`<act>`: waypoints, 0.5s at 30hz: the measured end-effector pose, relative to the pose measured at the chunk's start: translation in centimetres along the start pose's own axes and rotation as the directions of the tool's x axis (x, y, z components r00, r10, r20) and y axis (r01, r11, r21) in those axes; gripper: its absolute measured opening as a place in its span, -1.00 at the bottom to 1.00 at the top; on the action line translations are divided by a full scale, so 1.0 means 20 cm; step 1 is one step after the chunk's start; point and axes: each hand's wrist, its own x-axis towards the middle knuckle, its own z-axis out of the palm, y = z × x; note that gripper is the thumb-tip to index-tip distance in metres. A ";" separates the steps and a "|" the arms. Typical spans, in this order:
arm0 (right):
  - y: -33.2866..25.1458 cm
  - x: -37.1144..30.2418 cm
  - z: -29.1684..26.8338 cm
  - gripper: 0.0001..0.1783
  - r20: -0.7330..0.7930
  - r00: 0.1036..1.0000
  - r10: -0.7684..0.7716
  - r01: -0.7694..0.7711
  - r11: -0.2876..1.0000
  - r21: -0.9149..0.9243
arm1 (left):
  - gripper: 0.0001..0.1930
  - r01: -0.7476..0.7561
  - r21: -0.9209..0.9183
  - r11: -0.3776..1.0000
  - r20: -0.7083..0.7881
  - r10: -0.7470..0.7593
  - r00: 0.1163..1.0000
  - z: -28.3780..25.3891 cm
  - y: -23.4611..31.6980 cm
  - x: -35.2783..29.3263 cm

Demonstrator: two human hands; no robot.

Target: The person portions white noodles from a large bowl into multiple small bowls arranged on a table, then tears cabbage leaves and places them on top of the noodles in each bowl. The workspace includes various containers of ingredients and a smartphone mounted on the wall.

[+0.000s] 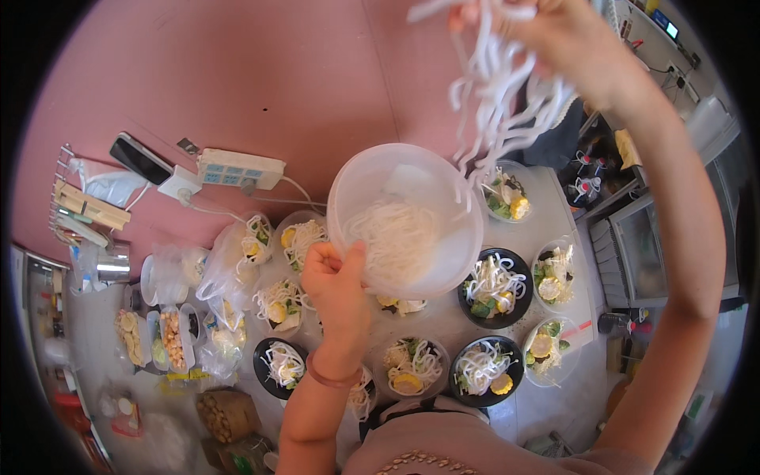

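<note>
My left hand (339,279) grips the rim of a round translucent plastic tub (469,226), thumb inside, and holds it tilted above the table. Inside the tub lies a heap of white noodles (396,233). Raised high at the upper right, my right hand (546,36) is closed on a bunch of thick white noodles (507,95) whose strands hang down toward the tub's right rim. Around and below the tub stand several bowls with noodles, corn and greens, among them a black bowl (496,315), another black bowl (455,388) and a clear bowl (529,370).
A power strip (240,169) and a phone (141,157) are by the pink wall (237,71). Plastic bags (226,273) and food containers (190,360) crowd the table's left. Bottles (586,188) stand at the right, near a glass-fronted cabinet (645,245).
</note>
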 end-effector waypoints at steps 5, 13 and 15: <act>-0.06 -0.04 -0.34 -0.73 -0.187 0.976 -0.114 0.123 0.992 0.035 | -0.75 -0.016 -0.075 0.997 0.038 0.019 0.999 0.06 -0.03 0.03; 0.37 -0.04 -0.35 -0.77 -0.264 0.962 0.072 -0.113 0.983 -0.147 | -0.79 -0.071 -0.047 0.996 -0.032 0.069 0.997 -0.13 0.08 0.03; 0.65 -0.08 -0.28 -0.80 -0.173 0.982 0.073 -0.098 0.985 -0.141 | -0.81 -0.087 -0.066 0.994 0.012 0.088 0.996 -0.18 0.08 0.02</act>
